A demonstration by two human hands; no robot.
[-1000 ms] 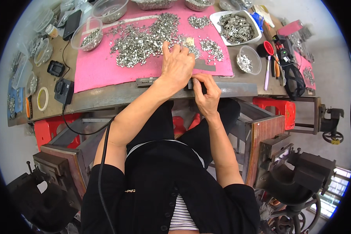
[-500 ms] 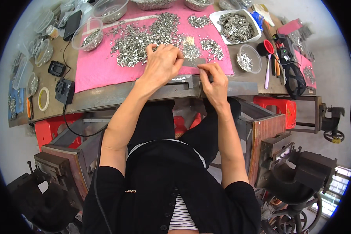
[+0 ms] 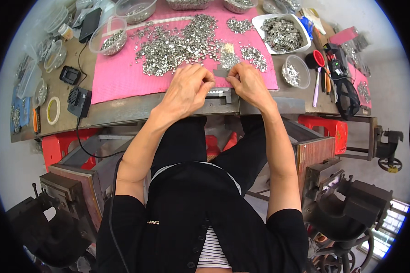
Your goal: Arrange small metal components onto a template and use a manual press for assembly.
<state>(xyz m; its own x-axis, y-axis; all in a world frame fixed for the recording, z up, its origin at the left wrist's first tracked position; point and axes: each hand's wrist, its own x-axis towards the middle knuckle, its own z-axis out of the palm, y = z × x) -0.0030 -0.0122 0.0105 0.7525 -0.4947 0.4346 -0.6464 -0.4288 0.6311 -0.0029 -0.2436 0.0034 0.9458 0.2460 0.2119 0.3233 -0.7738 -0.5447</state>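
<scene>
Long grey metal bar fixture holding a row of silver bits (image 3: 220, 93) sits at the front edge of the grey-brown bench (image 3: 141, 105). Left hand (image 3: 187, 91) at its 9–10 o'clock: fingers curled, thumb close to index, can't tell if gripping. Right hand (image 3: 251, 85) at 1–2: fingertips bunched in a pinch, contents hidden. Flat dark-grey plate (image 3: 220, 73) at 12, in the narrow gap between hands. Loose heap of small silver metal pieces (image 3: 173, 52) at 11. Pink textured mat (image 3: 118, 86) shows bare at 9, sliding room there
</scene>
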